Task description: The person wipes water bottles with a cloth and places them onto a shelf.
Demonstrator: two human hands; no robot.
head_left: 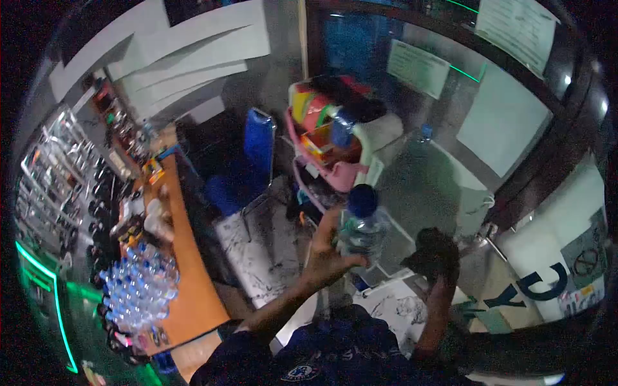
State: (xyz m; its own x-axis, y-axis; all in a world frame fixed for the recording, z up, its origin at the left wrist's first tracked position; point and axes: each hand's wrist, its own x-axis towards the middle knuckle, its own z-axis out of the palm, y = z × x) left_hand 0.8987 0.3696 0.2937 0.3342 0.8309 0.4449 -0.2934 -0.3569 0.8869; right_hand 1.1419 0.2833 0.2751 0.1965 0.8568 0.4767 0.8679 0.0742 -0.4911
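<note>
My left hand (324, 252) is wrapped around a clear plastic bottle (364, 231) with a dark blue cap, held upright in front of my chest. To the right of the bottle and apart from it, my right hand (442, 273) is raised. A dark, crumpled thing (432, 249) that looks like a cloth covers most of that hand, so its fingers hardly show. The light is dim and the picture grainy.
Several similar bottles (138, 286) are grouped on an orange-brown table (193, 270) at left. A blue chair (259, 151) stands behind it. Ahead are a loaded pink rack (299, 138) and a grey surface (418, 174) bearing a small bottle (425, 133). Glass panels rise at right.
</note>
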